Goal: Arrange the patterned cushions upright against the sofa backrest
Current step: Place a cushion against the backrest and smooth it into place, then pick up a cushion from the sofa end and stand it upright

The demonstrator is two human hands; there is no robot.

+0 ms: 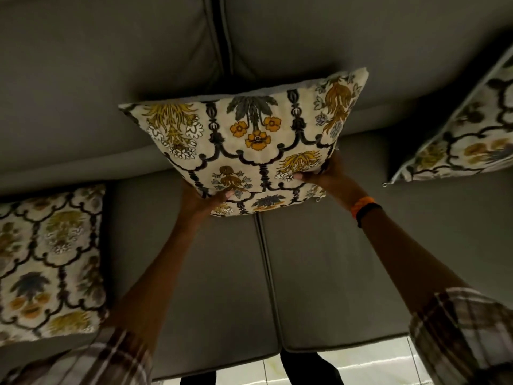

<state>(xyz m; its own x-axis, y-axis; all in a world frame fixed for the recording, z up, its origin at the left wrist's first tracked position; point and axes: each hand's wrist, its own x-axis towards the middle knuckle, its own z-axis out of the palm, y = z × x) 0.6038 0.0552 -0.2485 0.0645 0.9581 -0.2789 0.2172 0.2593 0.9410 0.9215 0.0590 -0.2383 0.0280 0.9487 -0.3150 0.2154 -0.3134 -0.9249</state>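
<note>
Gripping the lower edge of the middle cushion (pixel 244 140), your left hand (pixel 204 200) clamps it near the bottom left corner, thumb pressed onto the patterned face and the other fingers hidden behind the fabric. Your right hand (pixel 326 176) pinches the bottom right corner in the same way, thumb on the front, the rest wrapped around the back. An orange wristband (pixel 361 204) sits on your right wrist with a dark band just beside it, and plaid sleeves (pixel 458 337) are pushed up both forearms.

You hold the cushion raised off the seat (pixel 194 273), its printed face turned towards you and its top edge leaning at the grey backrest (pixel 111 65), right below the seam where the two back sections meet. Whether the top edge actually touches the backrest, you cannot tell from this angle.

A second patterned cushion (pixel 47 259) lies flat on the seat at your left, well apart from the one you hold. A third cushion (pixel 466 126) rests tilted against the backrest at your right. Pale floor tiles (pixel 374 368) show below the front edge of the sofa.
</note>
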